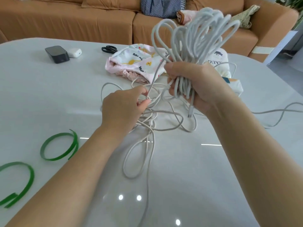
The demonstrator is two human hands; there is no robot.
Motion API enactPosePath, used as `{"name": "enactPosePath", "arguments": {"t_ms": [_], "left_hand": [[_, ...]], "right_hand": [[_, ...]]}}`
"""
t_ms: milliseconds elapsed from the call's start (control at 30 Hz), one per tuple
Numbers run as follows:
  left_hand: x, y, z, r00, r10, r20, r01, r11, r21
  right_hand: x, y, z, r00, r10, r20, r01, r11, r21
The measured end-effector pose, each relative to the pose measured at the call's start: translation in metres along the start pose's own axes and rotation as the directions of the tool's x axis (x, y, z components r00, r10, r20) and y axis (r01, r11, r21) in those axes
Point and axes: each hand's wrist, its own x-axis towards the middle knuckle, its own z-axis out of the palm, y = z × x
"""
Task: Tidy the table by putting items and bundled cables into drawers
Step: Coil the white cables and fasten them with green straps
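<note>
The grey cable (195, 35) is folded into many long loops, and the right hand (193, 84) holds this bundle in a closed grip above the table (49, 95). The left hand (124, 105) pinches one strand of it between thumb and fingers. Loose white cable (144, 145) lies tangled under both hands. Two green straps (59, 145) lie left; scissors (109, 49), a black box (57, 54) and printed cloth (136, 63) lie behind.

Two green straps (59, 147), one scissors (109, 49)

grey cable (195, 38) | looped bundle upright above table | loose tail tangled below
</note>
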Motion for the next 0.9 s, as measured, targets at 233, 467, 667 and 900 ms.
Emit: {"name": "enactPosePath", "arguments": {"t_ms": [233, 467, 667, 900], "left_hand": [[0.004, -0.004, 0.006, 0.983, 0.164, -0.082, -0.149, 0.974, 0.171], [0.001, -0.001, 0.008, 0.98, 0.18, -0.086, -0.167, 0.975, 0.144], [0.005, 0.006, 0.005, 0.989, 0.119, -0.09, -0.108, 0.987, 0.117], [0.019, 0.007, 0.018, 0.995, 0.058, -0.082, -0.046, 0.989, 0.144]], "right_hand": [[-0.007, 0.002, 0.007, 1.0, 0.012, 0.004, -0.012, 0.996, -0.083], [-0.022, 0.004, 0.018, 0.991, -0.126, 0.045, 0.133, 0.971, -0.2], [-0.025, -0.018, 0.019, 0.983, -0.183, -0.014, 0.18, 0.977, -0.112], [-0.025, -0.057, 0.022, 0.943, -0.329, -0.043, 0.326, 0.943, -0.068]]}}
